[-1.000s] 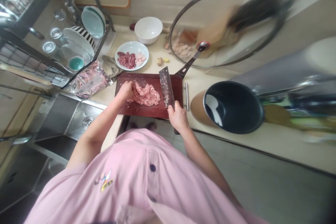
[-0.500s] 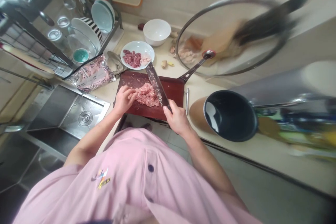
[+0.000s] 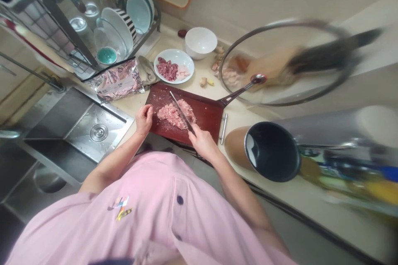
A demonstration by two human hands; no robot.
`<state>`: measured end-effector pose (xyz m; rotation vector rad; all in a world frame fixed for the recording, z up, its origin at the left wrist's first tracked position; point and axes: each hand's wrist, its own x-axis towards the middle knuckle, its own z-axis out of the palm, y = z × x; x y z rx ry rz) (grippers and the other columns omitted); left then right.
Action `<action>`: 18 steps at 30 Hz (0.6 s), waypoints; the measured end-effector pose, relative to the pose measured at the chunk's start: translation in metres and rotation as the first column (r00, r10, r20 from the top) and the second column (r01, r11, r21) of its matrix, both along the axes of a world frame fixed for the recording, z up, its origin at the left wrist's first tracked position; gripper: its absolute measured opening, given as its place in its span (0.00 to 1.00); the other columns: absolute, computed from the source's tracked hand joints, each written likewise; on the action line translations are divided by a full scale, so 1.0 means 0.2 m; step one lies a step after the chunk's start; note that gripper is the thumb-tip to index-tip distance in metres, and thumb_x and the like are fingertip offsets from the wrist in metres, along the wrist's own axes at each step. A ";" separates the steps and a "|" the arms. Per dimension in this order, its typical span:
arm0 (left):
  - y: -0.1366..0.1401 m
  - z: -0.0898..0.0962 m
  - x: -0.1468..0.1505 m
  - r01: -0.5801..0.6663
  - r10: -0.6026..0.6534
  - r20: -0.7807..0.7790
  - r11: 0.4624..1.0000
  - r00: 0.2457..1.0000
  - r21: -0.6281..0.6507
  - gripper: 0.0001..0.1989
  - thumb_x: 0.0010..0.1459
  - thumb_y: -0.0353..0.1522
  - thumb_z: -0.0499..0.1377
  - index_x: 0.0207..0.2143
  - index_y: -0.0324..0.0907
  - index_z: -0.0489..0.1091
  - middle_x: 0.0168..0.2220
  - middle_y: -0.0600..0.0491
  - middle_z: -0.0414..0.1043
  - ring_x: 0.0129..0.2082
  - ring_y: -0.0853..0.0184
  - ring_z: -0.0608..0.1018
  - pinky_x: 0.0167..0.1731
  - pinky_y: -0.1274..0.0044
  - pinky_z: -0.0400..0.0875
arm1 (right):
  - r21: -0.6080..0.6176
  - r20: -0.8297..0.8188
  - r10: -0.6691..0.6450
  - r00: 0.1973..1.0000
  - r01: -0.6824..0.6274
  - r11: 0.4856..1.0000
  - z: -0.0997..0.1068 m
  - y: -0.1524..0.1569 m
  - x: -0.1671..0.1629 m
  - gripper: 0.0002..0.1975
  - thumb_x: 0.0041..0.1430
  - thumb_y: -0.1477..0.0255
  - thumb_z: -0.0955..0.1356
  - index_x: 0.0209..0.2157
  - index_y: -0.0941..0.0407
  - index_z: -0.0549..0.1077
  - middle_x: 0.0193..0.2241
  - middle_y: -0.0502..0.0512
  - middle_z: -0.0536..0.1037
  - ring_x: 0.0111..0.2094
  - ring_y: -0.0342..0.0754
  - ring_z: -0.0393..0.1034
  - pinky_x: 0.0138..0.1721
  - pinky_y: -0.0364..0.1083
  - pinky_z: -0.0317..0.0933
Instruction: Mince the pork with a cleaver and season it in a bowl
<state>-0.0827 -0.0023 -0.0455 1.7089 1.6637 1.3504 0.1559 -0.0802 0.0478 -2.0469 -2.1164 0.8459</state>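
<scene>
One red-brown board under minced meat, cream counter, steel sink

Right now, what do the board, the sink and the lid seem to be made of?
Board: wood or plastic, unclear; smooth dark red, no plain grain. Sink: probably stainless steel; satin grey, soft reflections. Lid: likely clear glass; objects show through it.

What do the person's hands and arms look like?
The left hand and right hand are bare. The forearms are bare too, below a short-sleeved pink shirt with dark buttons and a small colourful motif.
</scene>
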 end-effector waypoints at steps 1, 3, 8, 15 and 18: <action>0.00 0.00 0.00 -0.001 0.001 0.001 1.000 1.000 -0.004 0.14 0.63 0.39 0.51 0.37 0.40 0.72 0.34 0.49 0.75 0.35 0.66 0.76 0.39 0.74 0.69 | 0.023 -0.020 0.005 1.000 -0.004 1.000 0.00 0.00 0.00 0.19 0.64 0.69 0.59 0.54 0.58 0.67 0.32 0.61 0.80 0.33 0.55 0.75 0.32 0.45 0.60; -0.01 -0.01 0.00 -0.012 0.012 0.005 1.000 1.000 -0.003 0.14 0.64 0.39 0.51 0.37 0.40 0.72 0.34 0.49 0.75 0.35 0.66 0.76 0.40 0.74 0.69 | 0.076 -0.052 0.006 0.999 -0.002 0.997 -0.01 0.00 -0.01 0.20 0.64 0.68 0.58 0.55 0.58 0.66 0.34 0.62 0.80 0.33 0.54 0.75 0.33 0.45 0.61; -0.01 -0.02 0.00 -0.010 0.009 0.021 1.000 1.000 0.005 0.14 0.64 0.39 0.51 0.37 0.40 0.72 0.33 0.49 0.75 0.35 0.66 0.76 0.39 0.74 0.69 | 0.011 -0.011 0.066 0.998 -0.066 0.998 -0.05 0.00 -0.02 0.19 0.63 0.69 0.59 0.53 0.58 0.68 0.31 0.61 0.80 0.32 0.55 0.75 0.33 0.46 0.62; -0.01 -0.02 0.00 0.002 -0.001 0.019 1.000 1.000 -0.008 0.14 0.64 0.39 0.51 0.37 0.40 0.72 0.33 0.49 0.75 0.35 0.66 0.75 0.39 0.75 0.69 | 0.005 -0.002 0.089 0.996 -0.089 0.996 -0.03 0.00 -0.05 0.19 0.63 0.70 0.59 0.54 0.58 0.67 0.32 0.61 0.80 0.33 0.56 0.76 0.33 0.46 0.63; -0.02 -0.02 0.00 0.003 -0.002 0.026 1.000 1.000 -0.021 0.14 0.64 0.40 0.51 0.37 0.40 0.72 0.34 0.49 0.75 0.35 0.66 0.75 0.39 0.75 0.69 | 0.057 -0.068 0.076 0.995 -0.073 0.996 -0.02 0.00 -0.06 0.19 0.64 0.69 0.58 0.55 0.57 0.66 0.34 0.60 0.80 0.34 0.54 0.76 0.34 0.45 0.63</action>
